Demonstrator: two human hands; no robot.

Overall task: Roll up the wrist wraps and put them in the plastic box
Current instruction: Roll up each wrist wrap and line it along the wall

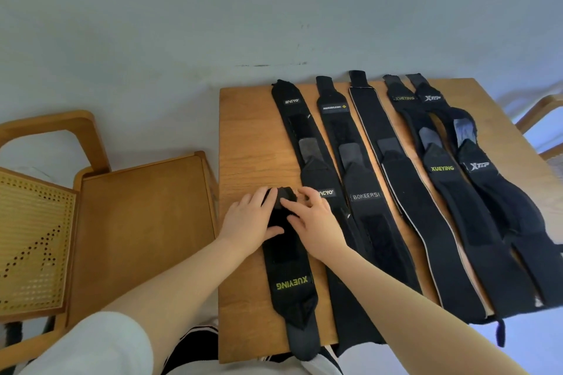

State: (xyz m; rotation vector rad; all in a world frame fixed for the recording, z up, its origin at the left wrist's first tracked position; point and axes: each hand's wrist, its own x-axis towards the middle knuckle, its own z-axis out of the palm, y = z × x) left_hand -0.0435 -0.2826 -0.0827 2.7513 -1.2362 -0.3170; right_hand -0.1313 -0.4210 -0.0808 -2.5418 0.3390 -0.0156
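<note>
Head view shows my left hand and right hand pinching the rolled far end of a black fabric XUEYING wrist wrap, fingers curled over the roll, thumbs beneath. It lies at seven o'clock on the light wooden table. Other black wraps stretch flat from twelve to four o'clock.

The wrist wrap under my hands is matt black woven cloth, with a rougher, fuzzier patch that I take for hook-and-loop. The table is smooth satin wood, and the chair beside it has a glossier wooden seat and perforated cane-like backrest.
</note>
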